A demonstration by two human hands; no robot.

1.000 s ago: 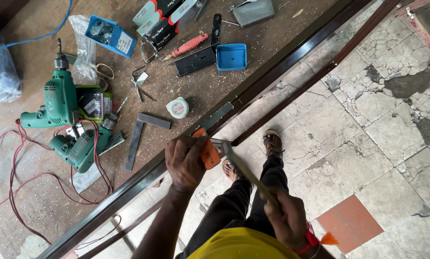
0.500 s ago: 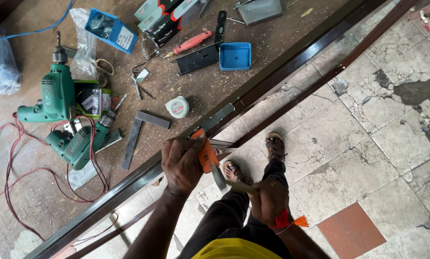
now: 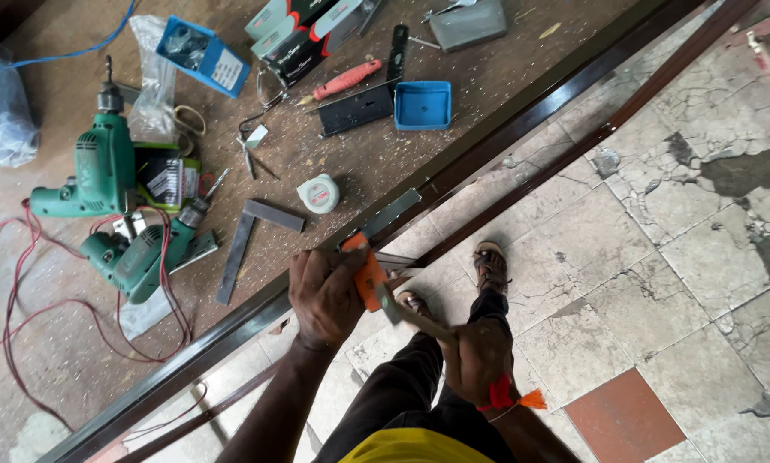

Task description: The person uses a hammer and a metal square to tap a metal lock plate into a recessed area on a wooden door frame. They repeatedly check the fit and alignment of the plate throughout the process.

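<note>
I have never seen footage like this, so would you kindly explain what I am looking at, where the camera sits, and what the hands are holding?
There is no machine here: a person works with two bare hands, and the single camera sits on their head, looking straight down, so you also see their legs and sandalled feet on the cracked tile floor.

The left hand grips an orange-handled tool against a dark metal frame at the edge of a dusty wooden board. The right hand holds a hammer by its handle, head next to the orange tool.

On the board lie two green electric drills with red cables, a steel square, a small tape measure, a red screwdriver and a blue box.
</note>
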